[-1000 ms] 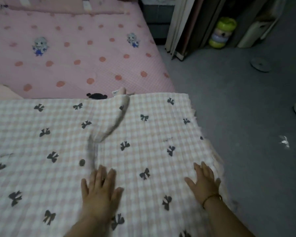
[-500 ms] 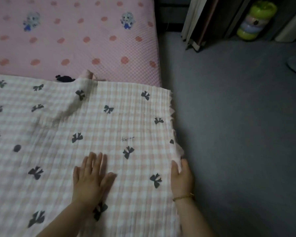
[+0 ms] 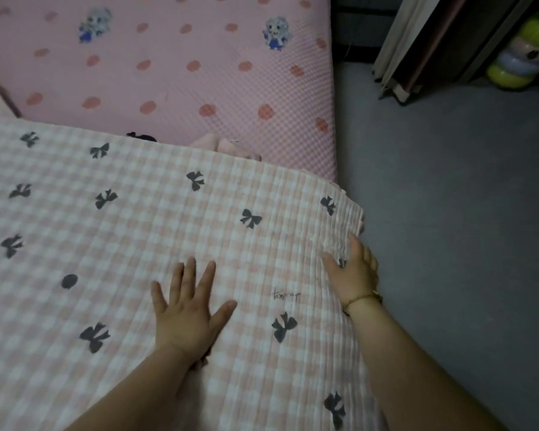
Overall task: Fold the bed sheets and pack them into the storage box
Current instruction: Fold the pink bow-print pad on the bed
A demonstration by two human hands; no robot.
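Change from the frame half a second earlier: the right grip (image 3: 352,272), which then lay along the border of the pink-and-white checked crinkle-weave bed sheet (image 3: 137,244) with extended fingers, now has its thumb on top and its fingers curled over that border. The cloth just beyond it, at 3 o'clock, is now gathered into tight ridges. The left grip (image 3: 185,309) stays flat, with its fingers spread wider.

Grip state: the left grip is released, palm down on the bed sheet at 6 o'clock. The right grip is grasping the right border of the bed sheet. A thin gold bracelet (image 3: 363,298) circles the right wrist.

Materials: the bed sheet is a soft fabric with fine parallel crinkle ribs, printed with black bows, one black dot and a small line of script that is too small to read. It lies spread out and covers the field from 9 o'clock to 5 o'clock. Its far edge runs across the pink quilted mattress cover with red dots and cartoon figures (image 3: 199,73) at 12 o'clock.

A fold of pale pink cloth (image 3: 224,147) shows at that far edge. The grey carpeted floor (image 3: 448,213) fills 2 to 4 o'clock. A yellow-green and lilac ringed plastic toy (image 3: 520,51) stands at 1 o'clock.
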